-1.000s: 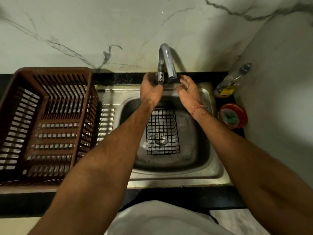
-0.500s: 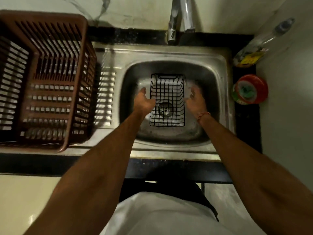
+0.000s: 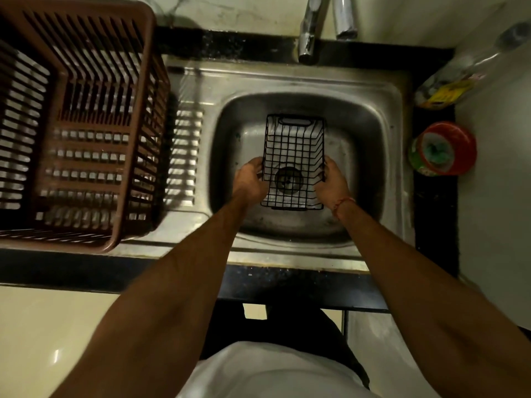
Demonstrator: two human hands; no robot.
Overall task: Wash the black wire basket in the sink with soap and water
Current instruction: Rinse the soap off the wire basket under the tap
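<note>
The wire basket (image 3: pixel 293 162) sits in the sink (image 3: pixel 370 173), over the drain (image 3: pixel 288 179). The left hand (image 3: pixel 249 179) is at its left side, the right hand (image 3: pixel 332 180) at its right. The tap (image 3: pixel 309 30) stands behind the sink. A slatted crate (image 3: pixel 80 122) rests left of the sink; a bottle (image 3: pixel 448 84) and a round tub (image 3: pixel 444 147) lie to the right.

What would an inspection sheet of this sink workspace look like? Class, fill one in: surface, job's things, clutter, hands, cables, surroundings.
Surface: steel sink with a ribbed drainboard, set in a black counter.
Job's things: black wire basket upright in the basin over the drain; no water seen running from the tap.
Clutter: brown plastic crate on the drainboard; clear bottle and red round tub on the counter at the right.
Hands: left hand and right hand each grip a long side of the basket.
Cables: nothing seen.
Surroundings: marbled white wall behind; pale floor below.
</note>
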